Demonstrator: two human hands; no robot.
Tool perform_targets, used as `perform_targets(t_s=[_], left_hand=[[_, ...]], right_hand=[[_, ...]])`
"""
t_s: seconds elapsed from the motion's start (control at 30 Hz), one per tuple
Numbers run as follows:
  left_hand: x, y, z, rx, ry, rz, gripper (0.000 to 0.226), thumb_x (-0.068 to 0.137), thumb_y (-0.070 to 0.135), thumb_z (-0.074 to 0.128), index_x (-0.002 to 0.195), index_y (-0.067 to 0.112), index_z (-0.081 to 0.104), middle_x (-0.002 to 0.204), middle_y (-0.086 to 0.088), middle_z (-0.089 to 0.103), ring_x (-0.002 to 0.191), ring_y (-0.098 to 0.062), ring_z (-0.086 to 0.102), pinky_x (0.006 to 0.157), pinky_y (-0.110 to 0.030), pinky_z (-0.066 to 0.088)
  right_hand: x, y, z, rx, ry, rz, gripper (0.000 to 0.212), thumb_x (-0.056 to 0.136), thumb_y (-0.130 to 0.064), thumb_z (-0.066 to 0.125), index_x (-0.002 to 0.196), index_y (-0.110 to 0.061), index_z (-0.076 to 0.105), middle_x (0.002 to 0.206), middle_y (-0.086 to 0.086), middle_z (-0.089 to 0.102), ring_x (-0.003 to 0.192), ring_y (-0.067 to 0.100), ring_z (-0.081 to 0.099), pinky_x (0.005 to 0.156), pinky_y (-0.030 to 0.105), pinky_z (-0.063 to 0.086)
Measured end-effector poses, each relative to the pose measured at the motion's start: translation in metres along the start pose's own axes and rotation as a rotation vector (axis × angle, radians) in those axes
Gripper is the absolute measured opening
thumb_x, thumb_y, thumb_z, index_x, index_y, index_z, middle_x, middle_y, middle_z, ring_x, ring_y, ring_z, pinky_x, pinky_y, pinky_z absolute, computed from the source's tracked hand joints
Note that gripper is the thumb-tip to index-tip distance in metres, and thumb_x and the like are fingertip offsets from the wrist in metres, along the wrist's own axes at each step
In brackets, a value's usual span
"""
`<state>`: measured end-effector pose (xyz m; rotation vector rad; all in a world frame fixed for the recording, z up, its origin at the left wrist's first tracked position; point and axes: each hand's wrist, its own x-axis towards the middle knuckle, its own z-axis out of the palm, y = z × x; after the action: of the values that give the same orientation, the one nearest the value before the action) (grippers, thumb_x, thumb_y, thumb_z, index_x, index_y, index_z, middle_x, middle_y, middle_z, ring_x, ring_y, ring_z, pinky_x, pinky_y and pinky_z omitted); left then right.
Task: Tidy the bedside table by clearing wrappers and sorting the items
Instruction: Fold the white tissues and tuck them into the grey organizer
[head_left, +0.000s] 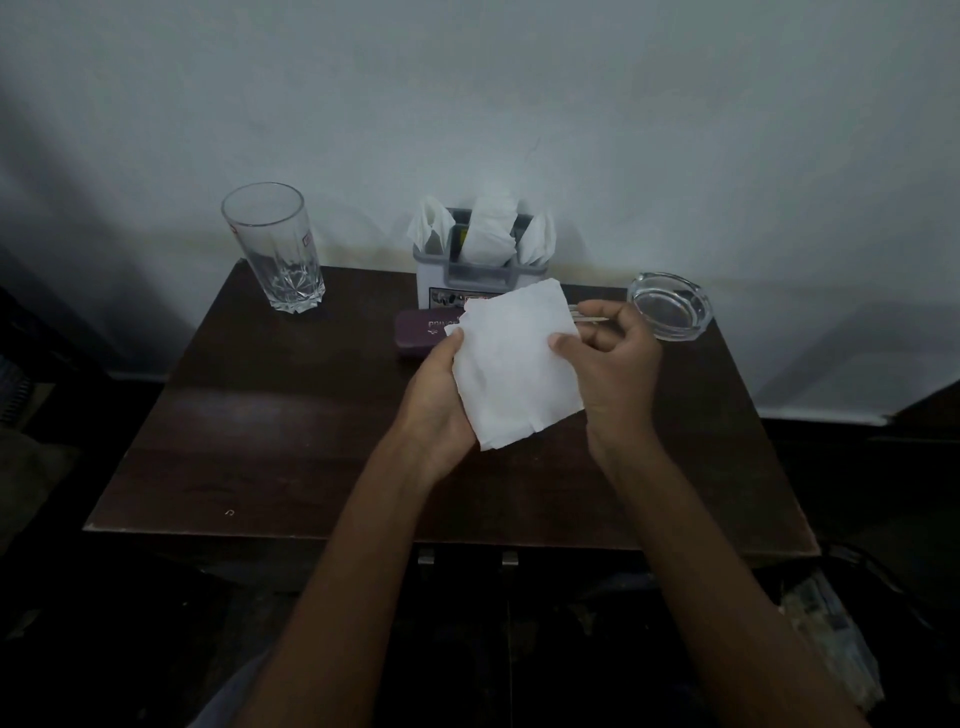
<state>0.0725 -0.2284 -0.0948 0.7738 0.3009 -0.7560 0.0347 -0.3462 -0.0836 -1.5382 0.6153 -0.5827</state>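
Note:
A flat white tissue (514, 364) is held above the middle of the dark wooden bedside table (291, 415). My left hand (439, 400) supports it from the left edge and underneath. My right hand (610, 358) pinches its right edge with the thumb on top. A thin pale stick (589, 318) shows by the right fingers; whether they hold it I cannot tell. A grey holder (480, 273) with several white tissues stands at the back, against the wall. A purple case (421, 332) lies in front of it, partly hidden by the tissue.
A tall clear drinking glass (272, 247) stands at the table's back left. A glass ashtray (670, 305) sits at the back right. The wall rises directly behind the table. Dark floor and furniture surround the table on both sides.

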Motion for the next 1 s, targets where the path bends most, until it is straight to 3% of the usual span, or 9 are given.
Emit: perform_targets(t_s=[0.1,0.2,0.3,0.4,0.5,0.67,0.87,1.0], left_hand=[[0.005,-0.001,-0.003,0.001,-0.03,0.035,0.044,0.098,0.044,0.031,0.113,0.016,0.062,0.095,-0.006,0.073,0.084,-0.022,0.07,0.066,-0.033,0.056],[0.006,-0.001,-0.004,-0.007,-0.029,0.047,0.053,0.096,0.053,0.026,0.112,0.016,0.062,0.091,-0.005,0.074,0.087,-0.021,0.068,0.07,-0.035,0.052],[0.004,-0.003,-0.002,0.021,-0.06,0.048,0.047,0.097,0.048,0.03,0.104,0.016,0.063,0.086,-0.005,0.075,0.08,-0.019,0.071,0.069,-0.034,0.053],[0.0,-0.004,-0.002,0.076,-0.055,0.024,0.028,0.096,0.031,0.045,0.111,0.013,0.061,0.096,-0.007,0.072,0.087,-0.023,0.068,0.068,-0.036,0.055],[0.0,-0.004,-0.004,0.189,-0.007,0.033,0.03,0.091,0.017,0.053,0.12,0.011,0.056,0.104,-0.008,0.068,0.09,-0.024,0.065,0.057,-0.033,0.057],[0.004,-0.006,-0.006,0.263,0.035,0.073,0.039,0.091,0.011,0.052,0.129,0.012,0.052,0.125,-0.012,0.061,0.111,-0.032,0.059,0.08,-0.042,0.053],[0.004,-0.006,-0.008,0.313,0.032,0.102,0.04,0.091,0.0,0.047,0.13,0.008,0.05,0.128,-0.015,0.058,0.116,-0.034,0.055,0.089,-0.047,0.05],[0.001,-0.002,-0.007,0.412,0.021,0.088,0.038,0.091,-0.002,0.047,0.126,0.01,0.052,0.12,-0.011,0.061,0.105,-0.028,0.059,0.084,-0.042,0.051]], right_hand=[[-0.002,0.003,0.003,-0.037,0.007,-0.018,0.033,0.071,0.008,0.065,0.099,-0.008,0.058,0.082,0.01,0.067,0.07,0.012,0.062,0.064,0.019,0.049],[-0.002,0.005,0.003,-0.08,0.023,-0.044,0.032,0.071,0.007,0.063,0.097,-0.011,0.057,0.076,0.005,0.066,0.071,0.013,0.063,0.067,0.024,0.049],[-0.001,0.006,0.003,-0.079,0.041,-0.036,0.031,0.072,0.007,0.062,0.094,-0.013,0.056,0.07,-0.003,0.065,0.067,0.008,0.061,0.067,0.024,0.048],[0.0,0.009,0.003,-0.069,0.036,-0.01,0.03,0.072,0.007,0.062,0.094,-0.013,0.057,0.071,-0.004,0.065,0.067,0.005,0.06,0.067,0.024,0.048],[0.001,0.011,0.003,-0.089,0.026,0.0,0.032,0.071,0.006,0.062,0.096,-0.014,0.057,0.077,0.002,0.067,0.073,0.012,0.062,0.072,0.031,0.05],[0.002,0.014,0.002,-0.125,-0.009,0.007,0.034,0.072,0.004,0.064,0.101,-0.013,0.058,0.093,0.01,0.068,0.086,0.019,0.064,0.071,0.029,0.049],[0.005,0.008,-0.003,-0.162,-0.042,-0.02,0.03,0.073,-0.003,0.068,0.099,-0.017,0.059,0.079,0.0,0.064,0.076,0.012,0.059,0.067,0.022,0.046],[0.013,-0.004,-0.019,-0.141,-0.066,0.018,0.019,0.078,-0.005,0.066,0.089,-0.02,0.058,0.082,-0.002,0.065,0.075,0.008,0.06,0.067,0.016,0.05]])
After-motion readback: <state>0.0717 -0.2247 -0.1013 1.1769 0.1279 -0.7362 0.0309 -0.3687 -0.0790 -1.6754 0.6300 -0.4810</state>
